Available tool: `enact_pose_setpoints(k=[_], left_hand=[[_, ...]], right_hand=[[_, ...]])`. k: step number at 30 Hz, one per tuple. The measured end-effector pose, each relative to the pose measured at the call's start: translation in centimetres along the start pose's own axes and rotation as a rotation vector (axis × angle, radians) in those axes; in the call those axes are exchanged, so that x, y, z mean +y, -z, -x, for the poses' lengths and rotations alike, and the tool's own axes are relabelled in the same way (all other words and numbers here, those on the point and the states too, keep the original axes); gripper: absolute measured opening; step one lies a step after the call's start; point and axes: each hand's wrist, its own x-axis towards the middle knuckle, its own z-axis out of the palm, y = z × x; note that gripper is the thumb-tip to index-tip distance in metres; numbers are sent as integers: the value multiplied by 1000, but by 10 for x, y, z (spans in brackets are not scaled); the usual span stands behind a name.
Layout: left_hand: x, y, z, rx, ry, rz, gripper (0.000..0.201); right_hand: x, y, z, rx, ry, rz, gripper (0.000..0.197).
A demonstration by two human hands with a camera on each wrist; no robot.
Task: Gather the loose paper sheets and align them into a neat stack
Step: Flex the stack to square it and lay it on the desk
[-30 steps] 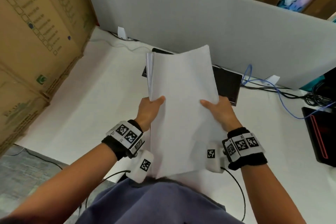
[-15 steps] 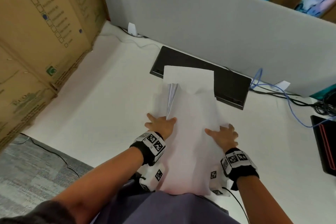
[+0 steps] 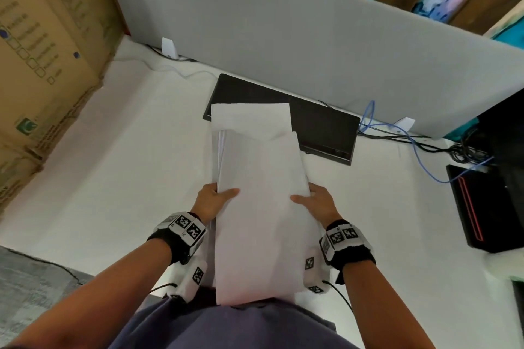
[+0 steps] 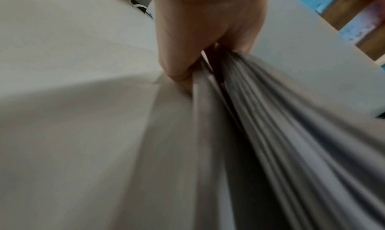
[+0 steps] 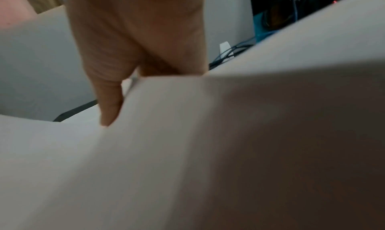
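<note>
A stack of white paper sheets [image 3: 261, 207] is held above the white desk [image 3: 113, 178], long side running away from me. My left hand [image 3: 215, 198] grips its left edge, thumb on top, fingers underneath. My right hand [image 3: 314, 201] grips the right edge the same way. One sheet [image 3: 249, 116] sticks out past the far end, over a black device. In the left wrist view the left hand [image 4: 200, 52] pinches the fanned sheet edges [image 4: 270, 134]. In the right wrist view the thumb of the right hand [image 5: 110, 105] lies on the top sheet [image 5: 208, 151].
A black flat device [image 3: 326, 127] lies beyond the paper, against a grey partition [image 3: 283, 37]. Cardboard boxes [image 3: 42, 51] stand at the left. Blue and black cables [image 3: 425, 144] and a black box with a red stripe [image 3: 482, 207] sit at the right.
The stack went from raised, down towards the desk with the hands lying flatter on it, and is now lifted again with both hands gripping its sides.
</note>
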Motion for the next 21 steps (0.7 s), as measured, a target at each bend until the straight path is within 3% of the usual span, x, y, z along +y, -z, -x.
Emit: enact_pose_setpoints(k=[3,5,9,12,14,16,18,21], left_hand=[[-2,2,-3,-86,-25,62,9],[0,1,-5,-123,-55,62,16],[20,-7,-7,-169,-178,-42,25],[47,-12,-6,-176,-348,-152,31],[63,-9,-6,-195,-466,-171,32],[73,-4,-8,-209,-511,-147,33],[74,3,-12,-204,-471,-67,34],[65,11,-20,-147,-389,12,34]], right_hand=[[1,0,-1,-107,-43,-91,40],[4,0,-1,-115,-58,-100,44],[11,-4,1,77,-59,-142,51],[18,0,-2,163,-82,-314,88],[17,7,-4,81,-81,-424,105],[11,16,-4,-61,-75,-447,103],[3,21,-5,-159,-92,-417,97],[-9,21,-5,-183,-103,-346,83]])
